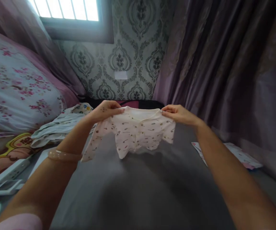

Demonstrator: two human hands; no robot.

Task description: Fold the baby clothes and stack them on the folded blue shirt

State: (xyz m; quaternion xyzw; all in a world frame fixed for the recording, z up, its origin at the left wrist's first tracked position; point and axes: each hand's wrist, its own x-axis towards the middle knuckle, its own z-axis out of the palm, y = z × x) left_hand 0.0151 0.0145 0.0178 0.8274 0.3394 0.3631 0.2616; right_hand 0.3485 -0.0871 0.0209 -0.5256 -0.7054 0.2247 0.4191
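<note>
A small white baby shirt (140, 132) with a scattered print hangs over the grey sheet (138, 198), spread between my two hands. My left hand (108, 111) pinches it at one shoulder, beside the neckline. At the opposite shoulder my right hand (180, 114) grips the cloth between thumb and fingers. One long sleeve droops down on the left; the other hangs shorter on the right. The shirt's lower edge is crumpled, and its shadow falls on the sheet below.
Folded clothes (56, 126) are piled at the left, near a yellow cartoon cushion (18, 148) and a white power strip (11, 174). More printed cloth (243, 156) lies at the right. Purple curtains (214, 64) hang alongside, and a patterned wall (128, 57) stands behind.
</note>
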